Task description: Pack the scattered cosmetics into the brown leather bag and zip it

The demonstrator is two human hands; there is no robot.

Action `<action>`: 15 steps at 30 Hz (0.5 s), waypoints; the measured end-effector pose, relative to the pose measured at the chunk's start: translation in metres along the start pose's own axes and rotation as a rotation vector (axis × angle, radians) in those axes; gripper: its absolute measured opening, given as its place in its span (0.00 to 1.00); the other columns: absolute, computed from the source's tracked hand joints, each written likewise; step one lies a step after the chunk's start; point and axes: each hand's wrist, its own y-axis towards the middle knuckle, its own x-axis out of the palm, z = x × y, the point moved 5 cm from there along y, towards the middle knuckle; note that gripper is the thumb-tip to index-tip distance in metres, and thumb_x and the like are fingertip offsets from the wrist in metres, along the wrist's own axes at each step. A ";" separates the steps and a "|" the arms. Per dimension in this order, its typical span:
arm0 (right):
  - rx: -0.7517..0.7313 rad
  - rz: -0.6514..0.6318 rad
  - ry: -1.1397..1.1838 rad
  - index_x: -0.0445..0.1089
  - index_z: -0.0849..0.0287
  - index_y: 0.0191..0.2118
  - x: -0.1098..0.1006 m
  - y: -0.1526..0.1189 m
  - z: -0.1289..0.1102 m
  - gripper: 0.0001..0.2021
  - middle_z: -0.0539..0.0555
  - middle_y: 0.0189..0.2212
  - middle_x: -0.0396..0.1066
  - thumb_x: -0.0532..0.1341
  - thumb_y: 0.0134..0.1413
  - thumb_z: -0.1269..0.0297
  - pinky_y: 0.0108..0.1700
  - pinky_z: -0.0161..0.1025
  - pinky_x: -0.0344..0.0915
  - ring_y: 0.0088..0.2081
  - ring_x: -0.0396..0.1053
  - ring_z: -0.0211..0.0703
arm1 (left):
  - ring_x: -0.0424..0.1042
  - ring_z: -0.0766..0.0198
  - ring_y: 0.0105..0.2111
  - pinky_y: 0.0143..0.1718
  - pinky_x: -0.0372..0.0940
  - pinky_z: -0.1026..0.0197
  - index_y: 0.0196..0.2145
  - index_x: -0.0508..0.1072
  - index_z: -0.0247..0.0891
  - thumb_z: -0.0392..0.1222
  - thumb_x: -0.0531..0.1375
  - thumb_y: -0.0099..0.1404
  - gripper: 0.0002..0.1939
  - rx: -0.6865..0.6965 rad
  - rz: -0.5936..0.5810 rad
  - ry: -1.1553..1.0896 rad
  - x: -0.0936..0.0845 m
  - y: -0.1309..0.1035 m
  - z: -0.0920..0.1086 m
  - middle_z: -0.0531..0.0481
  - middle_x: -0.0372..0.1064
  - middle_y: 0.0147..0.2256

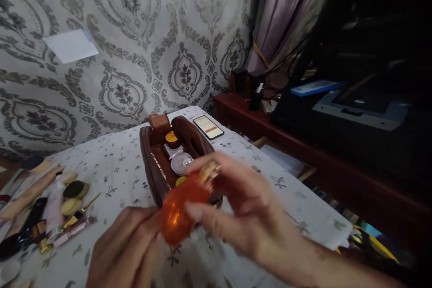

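Right grip (251, 209) is clasping an orange bottle (177, 211), likely slippery and fragile, best held mid-body; left grip (126, 243): cannot tell.

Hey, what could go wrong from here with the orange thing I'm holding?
The glossy orange, gold-topped bottle might slip: the right hand holds it tilted, and its surface looks smooth. If dropped, it could knock the round pale container in the open brown leather-look bag.

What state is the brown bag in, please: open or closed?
Open: the brown bag gapes at the top, with zip teeth along one edge and a yellow-topped container visible inside.
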 end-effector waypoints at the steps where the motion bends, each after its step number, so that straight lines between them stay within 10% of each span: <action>1: -0.020 0.060 -0.039 0.70 0.56 0.45 -0.010 0.005 -0.002 0.08 0.50 0.35 0.72 0.64 0.60 0.64 0.37 0.33 0.71 0.35 0.72 0.38 | 0.77 0.60 0.36 0.37 0.74 0.61 0.54 0.72 0.43 0.32 0.54 0.69 0.19 0.072 -0.001 0.103 0.007 0.005 0.011 0.48 0.79 0.41; 9: -0.131 0.119 -0.375 0.70 0.58 0.40 -0.035 0.036 0.008 0.07 0.52 0.37 0.73 0.65 0.59 0.62 0.39 0.36 0.72 0.37 0.73 0.41 | 0.81 0.62 0.34 0.26 0.74 0.69 0.68 0.53 0.28 0.36 0.52 0.70 0.30 0.152 -0.190 0.257 0.058 -0.006 0.015 0.40 0.78 0.49; 15: -0.061 0.001 -0.555 0.69 0.57 0.37 -0.034 0.037 0.026 0.04 0.48 0.29 0.71 0.65 0.57 0.66 0.32 0.33 0.68 0.29 0.69 0.37 | 0.81 0.63 0.34 0.34 0.78 0.66 0.60 0.68 0.38 0.30 0.47 0.68 0.26 0.190 -0.275 0.135 0.065 -0.018 0.010 0.44 0.78 0.49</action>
